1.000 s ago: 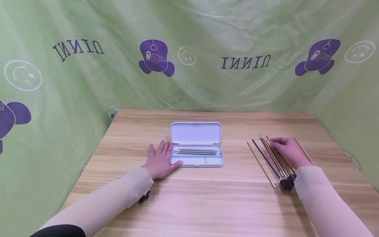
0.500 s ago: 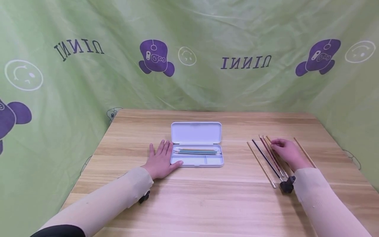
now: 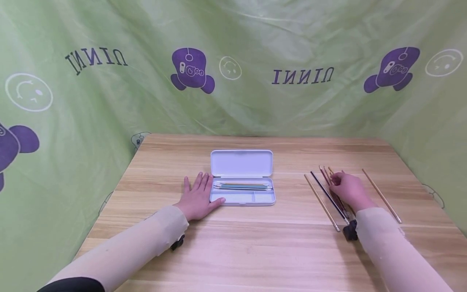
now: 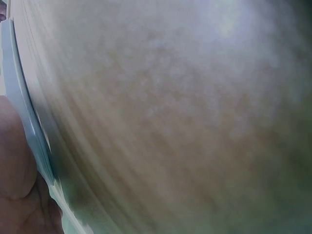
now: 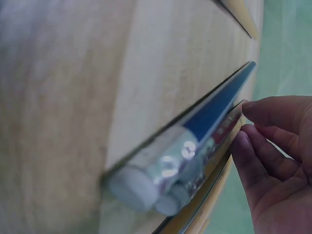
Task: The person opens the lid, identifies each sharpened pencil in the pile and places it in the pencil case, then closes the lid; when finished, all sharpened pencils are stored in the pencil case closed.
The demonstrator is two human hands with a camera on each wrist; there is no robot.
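My left hand (image 3: 197,202) lies spread at the left side of an open white pencil case (image 3: 242,163), its thumb over the front left corner. Several pencils (image 3: 243,186) lie in the case's back compartment. On the right of the table, my right hand (image 3: 350,191) bends over a bunch of pencils. In the right wrist view its thumb and fingers pinch around red pencils (image 5: 228,123) and a yellow one, low at the table. A dark blue pencil (image 5: 214,111) lies just beside them. The palm partly hides the bunch in the head view.
A natural-wood pencil (image 3: 322,203) lies left of the bunch, and another pencil (image 3: 381,196) lies to its right. The wooden table (image 3: 248,251) ends at a green printed curtain (image 3: 248,113). The front compartments of the case hold nothing visible.
My right hand has shifted slightly left and the red and yellow pencils have drawn closer together towards the dark blue one. The pencil at the far right is now uncovered. My left hand is still.
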